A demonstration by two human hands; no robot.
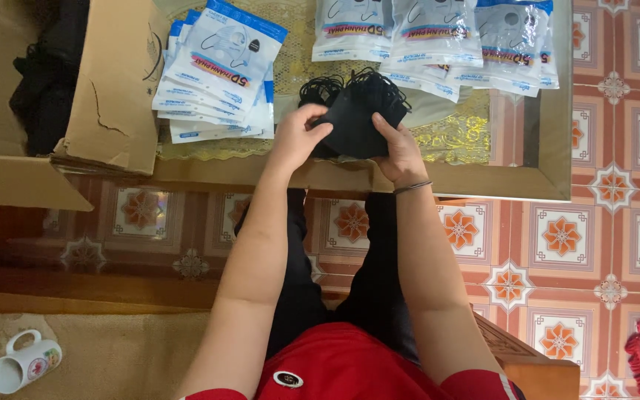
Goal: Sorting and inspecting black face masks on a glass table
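- Head view looks down on two bare forearms reaching forward over a low glass-topped table [483, 189]
- left hand [299, 137] curls round the left edge of a stack of black face masks [353, 122], fingers bent and pressed together on top
- right hand [400, 152], a thin bracelet [412, 187] on its wrist, pinches the stack's right edge between thumb and fingers
- masks sit at the table's near edge, between piles of blue-and-white packets [216, 74]
- cardboard box [116, 81] lies left
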